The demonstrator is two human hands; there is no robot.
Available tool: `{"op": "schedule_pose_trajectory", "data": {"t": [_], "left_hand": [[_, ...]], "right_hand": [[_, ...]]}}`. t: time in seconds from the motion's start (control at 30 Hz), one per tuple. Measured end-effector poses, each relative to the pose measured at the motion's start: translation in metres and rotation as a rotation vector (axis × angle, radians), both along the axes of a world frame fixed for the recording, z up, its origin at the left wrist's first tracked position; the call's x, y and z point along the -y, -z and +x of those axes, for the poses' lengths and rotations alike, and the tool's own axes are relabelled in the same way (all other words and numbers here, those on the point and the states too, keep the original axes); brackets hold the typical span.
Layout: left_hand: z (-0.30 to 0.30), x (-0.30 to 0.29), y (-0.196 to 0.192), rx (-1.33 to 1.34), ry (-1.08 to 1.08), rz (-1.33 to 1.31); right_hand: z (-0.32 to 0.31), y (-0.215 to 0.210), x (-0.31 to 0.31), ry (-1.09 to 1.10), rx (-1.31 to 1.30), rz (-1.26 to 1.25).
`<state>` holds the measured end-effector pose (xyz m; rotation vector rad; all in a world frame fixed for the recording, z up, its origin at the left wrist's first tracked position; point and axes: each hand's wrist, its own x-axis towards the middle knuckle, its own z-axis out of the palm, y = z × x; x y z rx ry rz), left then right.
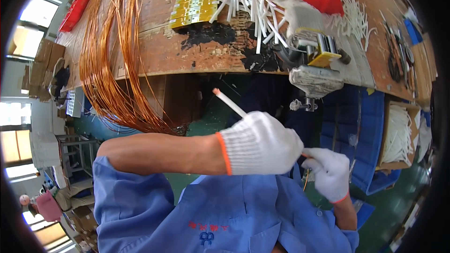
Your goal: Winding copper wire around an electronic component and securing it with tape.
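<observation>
A person's gloved left hand, fingers clamped around a white sleeve with a copper-coloured tip, works before the front edge of a worn wooden surface. Just beside it, the gloved right hand has its fingers pinched on a thin copper-coloured strand. Long copper wires drape off the surface at left; loose white tubes lie near a metal fixture.

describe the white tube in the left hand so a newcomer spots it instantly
Start at the wooden workbench and drop below its front edge to the white-gloved left hand. A slim white tube slants up and left from it. Unlike the loose white tubes on the bench, it is held and shows a copper-coloured tip.
</observation>
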<state>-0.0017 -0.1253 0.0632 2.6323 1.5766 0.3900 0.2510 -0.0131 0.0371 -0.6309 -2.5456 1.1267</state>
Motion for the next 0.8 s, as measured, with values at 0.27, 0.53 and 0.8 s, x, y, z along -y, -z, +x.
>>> {"op": "schedule_pose_trajectory", "data": {"t": [0.27,0.53,0.8], "left_hand": [[0.021,0.0,0.008,0.015,0.016,0.043],[0.017,-0.002,-0.015,-0.053,-0.052,0.2],[-0.015,-0.016,-0.075,0.077,-0.398,0.139]], "right_hand": [[-0.011,-0.012,0.008,-0.023,0.012,-0.041],[-0.015,-0.032,0.001,-0.059,-0.02,0.115],[-0.072,-0.095,-0.039,-0.15,-0.148,0.555]]}}
